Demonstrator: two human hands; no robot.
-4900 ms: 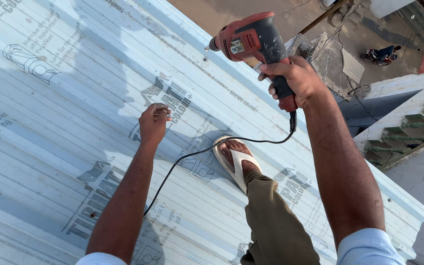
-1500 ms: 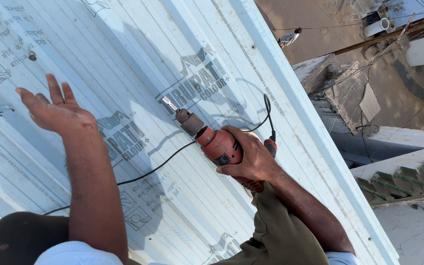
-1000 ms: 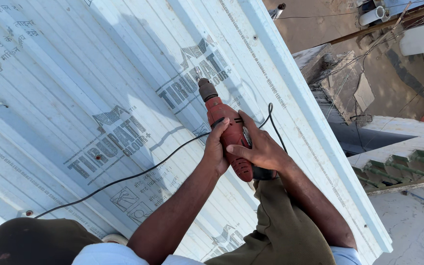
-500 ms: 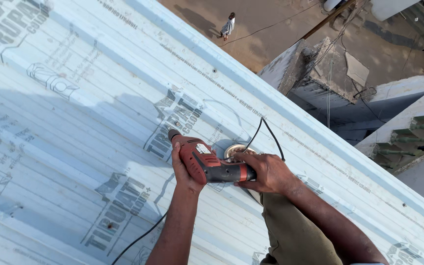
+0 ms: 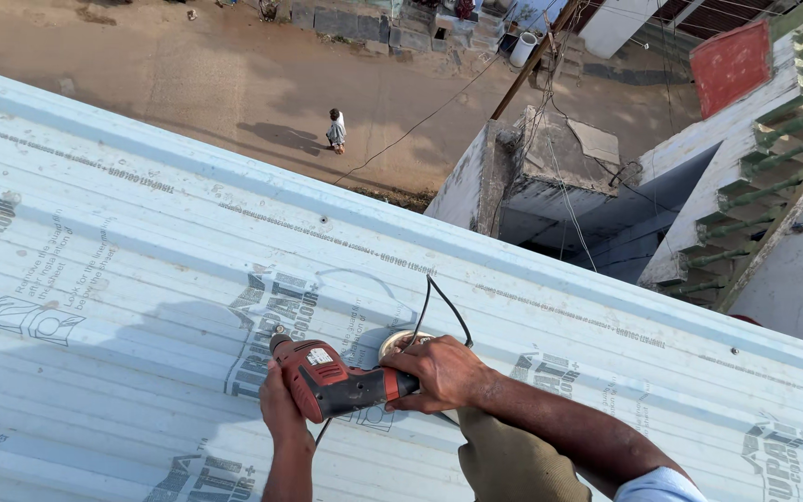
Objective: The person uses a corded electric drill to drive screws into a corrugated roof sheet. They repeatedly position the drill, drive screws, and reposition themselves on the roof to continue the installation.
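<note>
Bright daylight, sharp focus, soft shadows, slight wide-angle distortion

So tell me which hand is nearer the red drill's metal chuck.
Left. The left hand cups the red drill body just behind the metal chuck; the right hand grips the rear handle.

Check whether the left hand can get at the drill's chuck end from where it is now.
Probably yes: the left hand already cups the red drill from below near its chuck, the right hand grips the handle, and nothing lies between.
</note>
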